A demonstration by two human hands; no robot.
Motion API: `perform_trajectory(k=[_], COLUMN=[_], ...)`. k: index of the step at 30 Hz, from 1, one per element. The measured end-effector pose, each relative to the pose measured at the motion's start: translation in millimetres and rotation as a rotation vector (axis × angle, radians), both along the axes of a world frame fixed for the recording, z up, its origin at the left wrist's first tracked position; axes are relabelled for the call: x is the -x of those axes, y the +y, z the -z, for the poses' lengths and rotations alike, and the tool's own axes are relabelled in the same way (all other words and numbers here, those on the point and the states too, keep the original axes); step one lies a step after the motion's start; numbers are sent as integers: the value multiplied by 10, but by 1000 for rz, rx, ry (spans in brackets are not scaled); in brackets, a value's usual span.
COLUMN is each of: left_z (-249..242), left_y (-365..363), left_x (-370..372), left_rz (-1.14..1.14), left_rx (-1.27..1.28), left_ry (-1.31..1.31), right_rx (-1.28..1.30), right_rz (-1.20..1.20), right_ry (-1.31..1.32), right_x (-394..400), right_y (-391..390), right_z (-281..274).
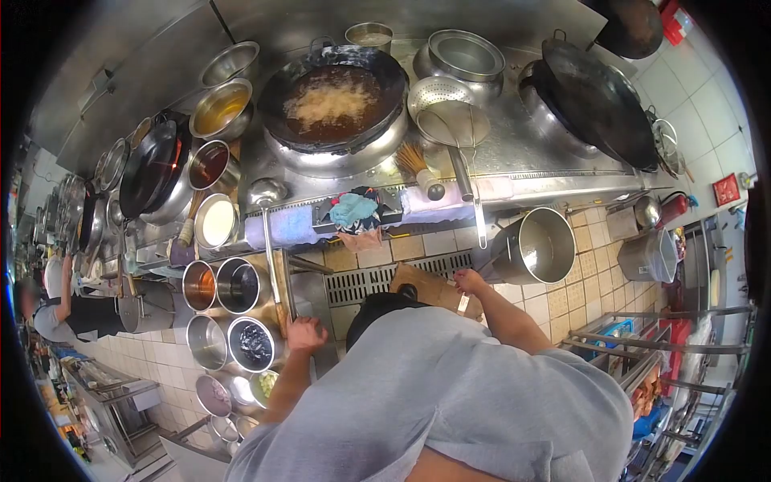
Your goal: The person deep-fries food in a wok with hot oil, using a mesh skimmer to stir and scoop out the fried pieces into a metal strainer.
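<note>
My left hand (307,333) is closed at the edge of the counter, beside the end of the long handle of a ladle (267,191); what it grips, if anything, is hidden. At the floor drain, my right hand (467,281) is pinched at the top edge of a brown flat panel (430,289) bearing a white label. What its fingertips hold is too small to tell. Ahead, a wok (333,96) of dark oil has pale, foamy food frying in it. A perforated strainer (451,120) lies right of that wok.
Metal pots (210,341) with sauces and ingredients stand left of my left hand. A large pot (548,245) is beyond my right hand. Another wok (598,104) sits at the back right. A co-worker (60,309) stands at far left; metal racks (666,347) are at right.
</note>
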State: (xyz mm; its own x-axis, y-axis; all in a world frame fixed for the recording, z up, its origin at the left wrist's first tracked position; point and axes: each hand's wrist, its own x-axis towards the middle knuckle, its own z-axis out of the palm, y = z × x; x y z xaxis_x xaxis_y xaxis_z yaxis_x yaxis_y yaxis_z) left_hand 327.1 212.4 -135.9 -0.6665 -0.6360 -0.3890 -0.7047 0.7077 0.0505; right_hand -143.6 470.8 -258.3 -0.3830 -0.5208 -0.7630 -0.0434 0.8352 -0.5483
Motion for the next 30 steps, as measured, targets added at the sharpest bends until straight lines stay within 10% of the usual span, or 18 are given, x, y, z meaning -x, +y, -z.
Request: perform_trajectory(k=[30], left_z=[26], left_y=[7], left_x=[-29], left_rz=[4], left_rx=[21], left_ry=[37], right_rx=[39], right_rz=[-122], right_ry=[72], right_x=[50], right_y=[19], right_z=[295])
